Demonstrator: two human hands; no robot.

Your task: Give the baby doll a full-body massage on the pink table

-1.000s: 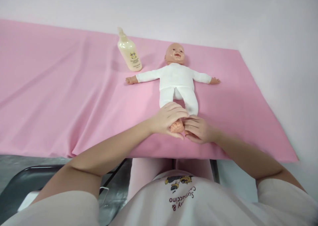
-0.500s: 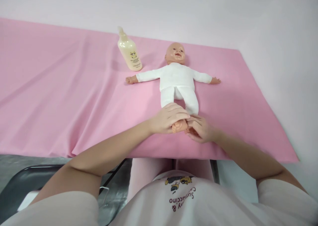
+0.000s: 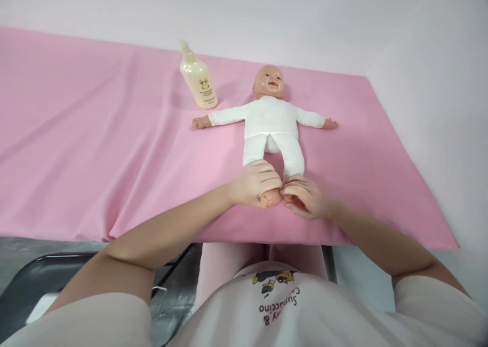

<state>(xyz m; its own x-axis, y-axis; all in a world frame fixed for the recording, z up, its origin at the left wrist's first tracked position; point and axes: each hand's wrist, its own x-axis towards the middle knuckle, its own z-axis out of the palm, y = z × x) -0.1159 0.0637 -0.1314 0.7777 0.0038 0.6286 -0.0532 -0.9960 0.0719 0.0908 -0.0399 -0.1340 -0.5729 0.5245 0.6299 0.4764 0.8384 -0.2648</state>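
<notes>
Doll [image 3: 271,123] lies face-up mid-frame on the pink-draped worktop [image 3: 95,148]; left hand [image 3: 256,183] wraps one foot, right hand [image 3: 307,198] pinches the other. Light, probably soft-bodied with smooth feet; ankles suit a grip.

One doll [image 3: 271,123], one bottle [image 3: 198,82], two hands: left hand [image 3: 256,182], right hand [image 3: 308,198]
</notes>
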